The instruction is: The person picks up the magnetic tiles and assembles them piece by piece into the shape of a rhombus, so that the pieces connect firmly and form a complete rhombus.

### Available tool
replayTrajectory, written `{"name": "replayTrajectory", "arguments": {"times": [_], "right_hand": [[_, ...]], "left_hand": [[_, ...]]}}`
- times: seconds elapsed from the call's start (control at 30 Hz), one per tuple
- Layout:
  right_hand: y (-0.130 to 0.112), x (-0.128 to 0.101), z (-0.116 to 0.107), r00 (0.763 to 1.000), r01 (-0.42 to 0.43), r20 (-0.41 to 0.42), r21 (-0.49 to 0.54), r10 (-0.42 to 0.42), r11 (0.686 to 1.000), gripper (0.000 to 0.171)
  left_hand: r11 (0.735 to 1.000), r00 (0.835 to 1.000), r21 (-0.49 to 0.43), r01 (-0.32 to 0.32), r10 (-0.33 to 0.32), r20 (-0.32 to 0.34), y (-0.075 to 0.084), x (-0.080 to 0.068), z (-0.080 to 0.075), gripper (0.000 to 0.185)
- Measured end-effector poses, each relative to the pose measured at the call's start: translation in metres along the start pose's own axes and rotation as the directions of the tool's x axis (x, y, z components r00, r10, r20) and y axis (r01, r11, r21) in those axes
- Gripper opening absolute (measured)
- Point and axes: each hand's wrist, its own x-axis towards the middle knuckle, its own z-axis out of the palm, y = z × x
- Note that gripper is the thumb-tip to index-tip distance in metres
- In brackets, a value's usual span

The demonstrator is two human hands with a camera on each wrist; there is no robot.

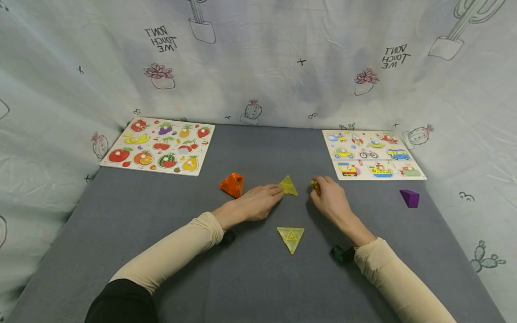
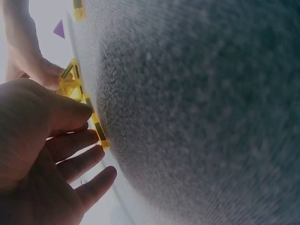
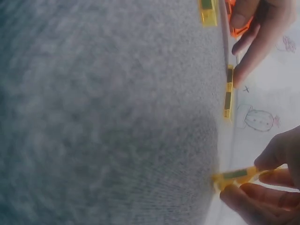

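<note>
My right hand pinches a yellow triangular magnetic tile between thumb and fingers, tilted just over the table; in the head view most of it is hidden by the fingers. To its left, another yellow triangular tile lies flat. The fingertips of my left hand touch that tile's left corner, with the fingers fairly straight. A third yellow triangular tile lies nearer me, one point facing me. Just behind the left hand stands an orange translucent pyramid.
A fruit puzzle board lies at the back left and a vehicle puzzle board at the back right. Near the right edge of the grey table sits a purple wedge-shaped block. Printed cloth hangs behind.
</note>
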Motion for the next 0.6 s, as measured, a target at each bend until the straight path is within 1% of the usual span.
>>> {"name": "replayTrajectory", "arguments": {"times": [0.13, 0.23, 0.37, 0.5, 0.6], "right_hand": [[0.0039, 0.0035, -0.0018, 0.998, -0.061, 0.038, 0.086, 0.058, 0.994, 0.034], [0.0059, 0.0064, -0.0025, 0.994, -0.097, 0.067, 0.130, 0.089, 0.987, 0.035], [0.0058, 0.0093, -0.0031, 0.993, -0.104, 0.080, 0.172, 0.091, 0.980, 0.035], [0.0050, 0.0104, -0.0025, 0.993, -0.099, 0.087, 0.210, 0.082, 0.973, 0.035], [0.0045, 0.0105, -0.0011, 0.992, -0.094, 0.100, 0.242, 0.072, 0.966, 0.035]], "left_hand": [[1.000, 1.000, 0.000, -0.024, 0.024, 0.010, 0.0016, 0.0003, -0.0010, 0.044], [1.000, 1.000, 0.001, -0.021, 0.021, 0.022, 0.0032, 0.0019, -0.0003, 0.045], [1.000, 0.999, 0.012, -0.012, 0.012, 0.035, 0.0046, 0.0040, 0.0003, 0.046], [0.999, 0.999, 0.032, -0.031, 0.030, 0.025, 0.0067, 0.0051, -0.0003, 0.045], [0.998, 0.999, 0.032, -0.046, 0.045, 0.022, 0.0091, 0.0057, -0.0006, 0.046]]}}
